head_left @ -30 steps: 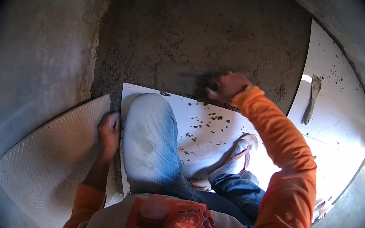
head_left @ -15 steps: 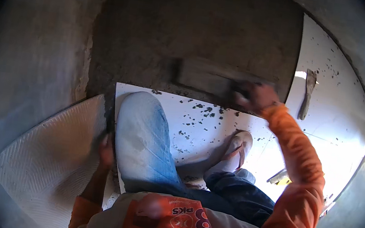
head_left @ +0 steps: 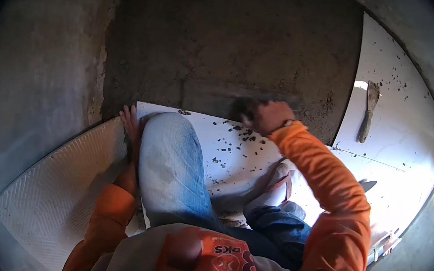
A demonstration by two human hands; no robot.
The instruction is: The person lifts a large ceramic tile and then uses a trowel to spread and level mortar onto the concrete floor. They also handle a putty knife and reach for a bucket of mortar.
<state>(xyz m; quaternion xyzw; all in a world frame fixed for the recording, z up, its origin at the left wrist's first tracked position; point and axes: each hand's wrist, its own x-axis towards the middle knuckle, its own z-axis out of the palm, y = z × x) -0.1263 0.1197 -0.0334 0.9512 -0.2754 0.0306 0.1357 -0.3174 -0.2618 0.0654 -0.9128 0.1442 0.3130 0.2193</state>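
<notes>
The right hand [head_left: 268, 116] grips a trowel [head_left: 233, 95] flat on the mortar bed [head_left: 228, 45] at twelve o'clock; the left hand [head_left: 130, 125], fingers spread, braces on a white tile [head_left: 226, 147]. Even pressure and long overlapping strokes would level best.

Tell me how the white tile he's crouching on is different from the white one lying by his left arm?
The tile under the knee looks smooth and is speckled with dark mortar crumbs; the tile beside the left arm shows a ridged, patterned surface with hardly any crumbs. The smooth one touches the dark mortar bed; the ridged one lies against the grey floor. Both are white.
</notes>
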